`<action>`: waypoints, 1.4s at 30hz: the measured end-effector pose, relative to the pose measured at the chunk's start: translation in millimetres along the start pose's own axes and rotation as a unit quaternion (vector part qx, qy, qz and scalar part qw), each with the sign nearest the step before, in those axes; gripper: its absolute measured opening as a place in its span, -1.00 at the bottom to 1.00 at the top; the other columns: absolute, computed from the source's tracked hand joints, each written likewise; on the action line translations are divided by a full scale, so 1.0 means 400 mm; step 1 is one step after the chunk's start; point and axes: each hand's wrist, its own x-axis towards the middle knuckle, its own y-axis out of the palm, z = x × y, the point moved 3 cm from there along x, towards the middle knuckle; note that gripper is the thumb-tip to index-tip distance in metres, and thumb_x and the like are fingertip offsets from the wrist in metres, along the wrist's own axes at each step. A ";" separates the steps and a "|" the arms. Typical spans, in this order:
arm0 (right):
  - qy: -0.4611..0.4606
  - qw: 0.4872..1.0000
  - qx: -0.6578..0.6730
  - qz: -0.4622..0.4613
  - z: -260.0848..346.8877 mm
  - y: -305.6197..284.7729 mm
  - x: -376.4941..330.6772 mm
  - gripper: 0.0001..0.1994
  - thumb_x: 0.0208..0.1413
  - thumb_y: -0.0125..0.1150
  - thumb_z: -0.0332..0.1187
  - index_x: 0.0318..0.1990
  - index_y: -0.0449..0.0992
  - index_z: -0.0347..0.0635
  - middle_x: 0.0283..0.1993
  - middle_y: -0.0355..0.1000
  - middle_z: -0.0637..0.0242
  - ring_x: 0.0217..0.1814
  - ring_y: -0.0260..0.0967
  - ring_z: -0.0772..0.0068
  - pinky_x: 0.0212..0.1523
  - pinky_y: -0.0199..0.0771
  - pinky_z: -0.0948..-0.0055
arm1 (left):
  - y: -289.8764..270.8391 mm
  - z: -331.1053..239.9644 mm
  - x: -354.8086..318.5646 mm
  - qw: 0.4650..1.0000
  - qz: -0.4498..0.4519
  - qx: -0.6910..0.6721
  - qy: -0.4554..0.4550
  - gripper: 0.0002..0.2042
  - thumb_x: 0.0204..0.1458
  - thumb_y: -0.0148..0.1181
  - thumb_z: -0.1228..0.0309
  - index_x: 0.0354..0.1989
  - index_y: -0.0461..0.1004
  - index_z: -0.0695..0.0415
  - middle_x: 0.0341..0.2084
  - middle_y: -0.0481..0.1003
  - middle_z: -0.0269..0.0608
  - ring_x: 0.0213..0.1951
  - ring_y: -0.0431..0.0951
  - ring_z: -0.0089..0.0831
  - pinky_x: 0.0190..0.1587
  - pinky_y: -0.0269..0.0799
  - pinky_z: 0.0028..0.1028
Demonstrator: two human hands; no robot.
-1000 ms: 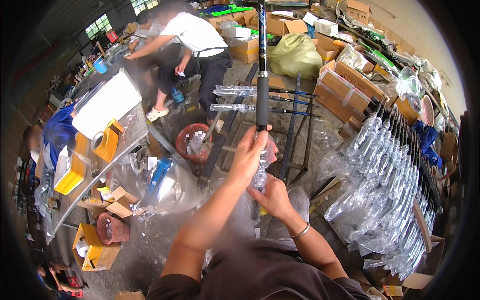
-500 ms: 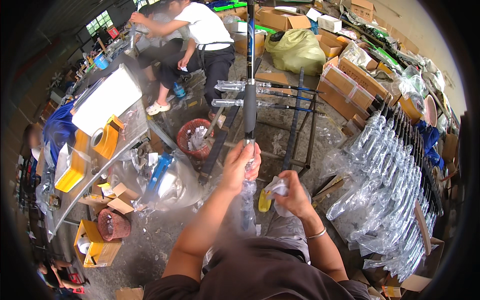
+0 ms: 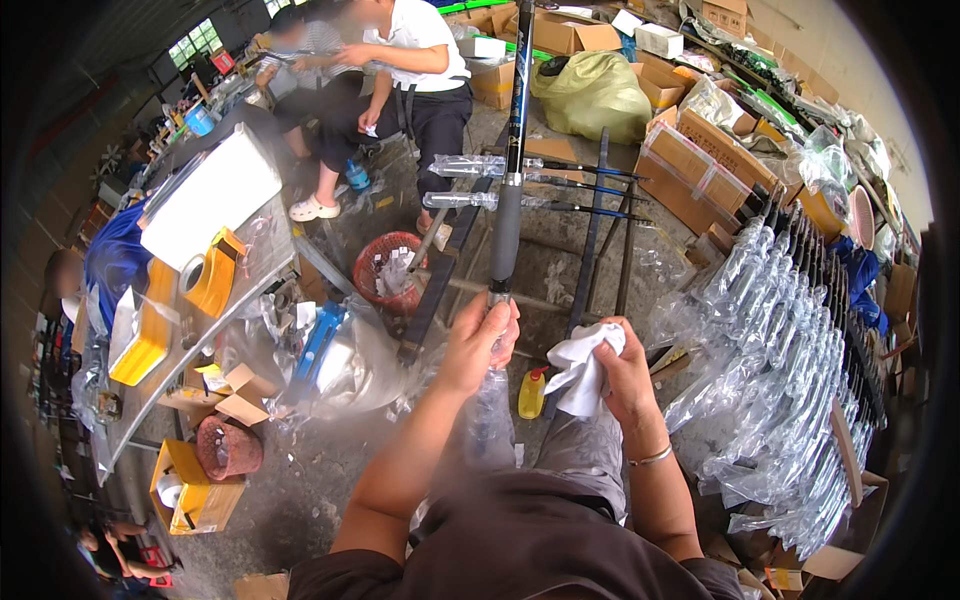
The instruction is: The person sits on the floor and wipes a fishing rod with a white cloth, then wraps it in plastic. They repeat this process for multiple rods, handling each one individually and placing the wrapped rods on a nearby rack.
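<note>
My left hand [image 3: 481,340] is wrapped round the lower part of a fishing rod [image 3: 507,235], which rises almost upright with a dark foam grip above the hand. Clear plastic film [image 3: 489,415] covers the rod's end below my fist. To its right, my right hand [image 3: 622,372] grips a crumpled white cloth [image 3: 583,368], apart from the rod. Beyond, a few rods [image 3: 560,208] with plastic-wrapped handles lie across a metal rack [image 3: 588,262]. Between my legs a yellow bottle [image 3: 531,394] with a red top stands on the floor.
Many plastic-wrapped rods [image 3: 790,370] lean in a row at the right. A red basket [image 3: 385,275] with scraps stands left of the rack. Tape rolls sit on the table [image 3: 262,262] at left. Two people sit at the far left; one wears a white shirt [image 3: 418,50].
My right hand has moved right and slightly up, and the white cloth now hangs more spread out. The rod's top has tilted to the right. The white-shirted person's raised arm has shifted right.
</note>
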 end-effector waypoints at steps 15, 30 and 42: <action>-0.048 0.997 -0.033 0.055 0.112 0.121 0.082 -0.92 0.20 -0.07 -0.47 -0.19 0.34 -0.13 -0.31 0.36 0.45 -0.30 0.34 0.63 -0.28 0.37 0.61 | -0.017 -0.018 -0.038 0.976 0.095 -0.187 -0.052 -0.68 0.22 -0.12 0.12 -0.22 0.30 0.17 -0.68 0.24 -0.34 -0.76 0.11 -0.65 -0.69 0.07 -0.60; -0.024 0.998 0.061 0.019 0.080 0.165 0.041 -0.92 0.06 0.03 -0.45 -0.31 0.28 -0.17 -0.49 0.24 0.38 -0.45 0.18 0.57 -0.45 0.20 0.62 | -0.009 0.034 -0.122 0.975 0.046 -0.184 -0.112 -0.63 0.21 -0.10 0.08 -0.21 0.31 0.22 -0.68 0.24 -0.34 -0.76 0.10 -0.67 -0.69 0.03 -0.60; -0.370 0.852 -0.370 0.034 0.172 0.292 0.010 -0.82 -0.11 0.21 -0.67 -0.31 0.45 -0.30 -0.35 0.36 0.25 -0.37 0.32 0.44 -0.35 0.31 0.52 | 0.054 -0.003 -0.102 0.983 0.043 -0.162 -0.072 -0.67 0.20 -0.04 0.10 -0.27 0.27 0.17 -0.69 0.26 -0.34 -0.76 0.14 -0.67 -0.70 0.06 -0.63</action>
